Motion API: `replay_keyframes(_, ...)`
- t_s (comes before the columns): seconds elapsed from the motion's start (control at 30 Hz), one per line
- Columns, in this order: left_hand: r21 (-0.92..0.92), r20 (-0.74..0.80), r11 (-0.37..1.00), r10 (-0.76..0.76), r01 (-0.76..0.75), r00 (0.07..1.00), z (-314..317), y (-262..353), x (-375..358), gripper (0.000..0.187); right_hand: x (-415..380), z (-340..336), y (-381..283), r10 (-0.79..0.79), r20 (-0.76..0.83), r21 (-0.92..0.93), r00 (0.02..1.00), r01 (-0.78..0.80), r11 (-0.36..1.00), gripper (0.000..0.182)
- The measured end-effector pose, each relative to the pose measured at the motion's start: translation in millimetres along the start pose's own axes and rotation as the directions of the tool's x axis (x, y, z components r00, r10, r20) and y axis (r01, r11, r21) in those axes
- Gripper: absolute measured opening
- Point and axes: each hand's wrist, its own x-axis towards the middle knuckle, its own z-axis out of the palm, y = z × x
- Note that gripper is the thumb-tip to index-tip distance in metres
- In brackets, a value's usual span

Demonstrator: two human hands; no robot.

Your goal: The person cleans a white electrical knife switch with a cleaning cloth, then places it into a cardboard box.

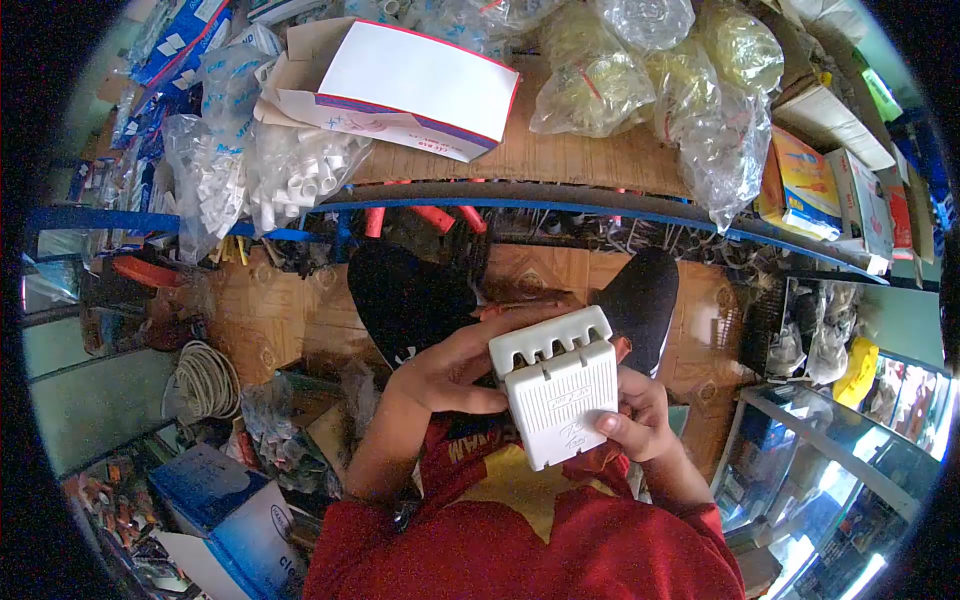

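A white plastic electrical switch with a ribbed cover and notched top edge is held in front of my chest, tilted slightly. Faint raised lettering marks its face. My left hand grips it from the left, thumb along its side and fingers reaching behind the top. My right hand closes on the lower right, thumb pressed on the cover. The fingers behind the switch are partly hidden. Beyond it, on the shelf, lies a white cardboard box with an opened flap.
A blue-edged shelf crosses in front, bearing bags of white pipe fittings and clear plastic bags. Coiled cable and a blue carton stand at left. A glass case is at right.
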Motion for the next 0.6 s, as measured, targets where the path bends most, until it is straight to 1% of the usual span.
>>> replay_keyframes(0.07,-0.186,0.041,0.981,0.055,-0.047,0.998,-5.1,-6.3,1.4,0.093,0.7,2.0,-3.8,-0.007,0.02,-0.025,1.0,0.007,1.0,0.026)
replay_keyframes(0.17,-0.234,0.054,0.972,-0.006,0.018,0.999,-14.2,-13.7,-0.9,0.088,3.7,5.8,-11.0,-0.021,0.053,-0.065,0.998,0.024,0.998,0.025)
replay_keyframes(0.2,-0.228,0.052,0.973,-0.022,0.033,0.998,-15.9,-12.2,0.7,0.084,4.8,5.8,-10.2,-0.035,0.064,-0.077,0.997,0.04,0.996,0.025)
replay_keyframes(0.23,-0.218,0.041,0.976,-0.015,0.024,0.999,-17.3,-12.5,2.8,0.088,5.6,6.0,-9.4,-0.05,0.076,-0.089,0.996,0.057,0.994,0.025)
replay_keyframes(0.3,-0.195,0.022,0.981,-0.002,0.007,1.0,-19.1,-14.0,8.4,0.094,5.4,7.1,-10.3,-0.016,0.089,-0.067,0.996,0.022,0.997,0.026)
replay_keyframes(0.4,-0.246,0.055,0.959,0.157,-0.139,0.986,-11.5,-10.3,27.0,0.088,7.1,11.5,-10.4,0.006,0.066,-0.004,0.998,-0.006,1.0,0.025)
replay_keyframes(0.5,-0.153,0.13,0.971,0.204,-0.184,0.97,-18.7,-3.0,37.6,0.078,10.6,8.6,-6.4,-0.021,0.047,0.021,0.999,0.02,1.0,0.026)
replay_keyframes(0.53,-0.186,0.086,0.966,0.2,-0.181,0.976,-16.1,-3.0,37.9,0.078,10.4,7.7,-4.7,-0.032,0.041,0.023,0.999,0.032,0.999,0.026)
replay_keyframes(0.6,-0.252,-0.008,0.951,0.184,-0.18,0.983,-7.6,-5.2,36.1,0.076,14.6,5.4,-7.1,-0.064,0.066,-0.047,0.996,0.067,0.997,0.027)
